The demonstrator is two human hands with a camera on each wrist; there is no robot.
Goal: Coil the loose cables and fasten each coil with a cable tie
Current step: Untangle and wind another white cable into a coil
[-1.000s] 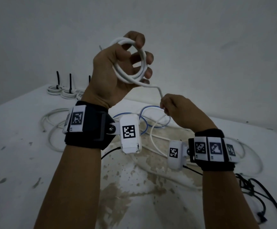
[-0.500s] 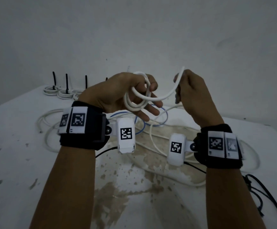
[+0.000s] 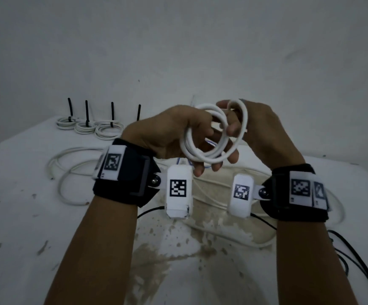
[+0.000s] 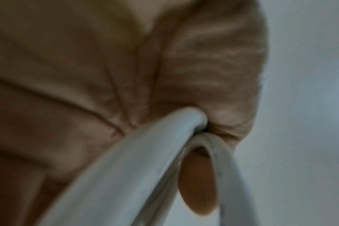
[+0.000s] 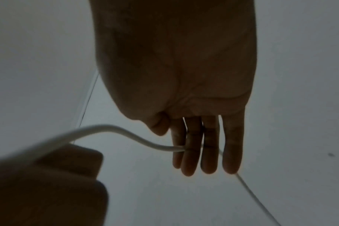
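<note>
The counter (image 3: 24, 216) is white and worn, with a big brownish patch of flaked paint in the middle and small dark chips to the left. It runs up against a bare grey wall (image 3: 178, 51) in dim light. At the far left edge sit finished coils (image 3: 86, 126), each with a black cable tie (image 3: 86, 111) sticking straight up. Loose white cables (image 3: 68, 164) sprawl across the middle, a thin blue cable (image 3: 178, 160) lies among them, and black cords (image 3: 354, 256) trail off the right side. Above all this, the left hand (image 3: 169, 133) curls round a white cable coil (image 3: 207, 137) of several loops. The right hand (image 3: 264, 130) holds the last loop between nearly straight fingers (image 5: 192, 146).
</note>
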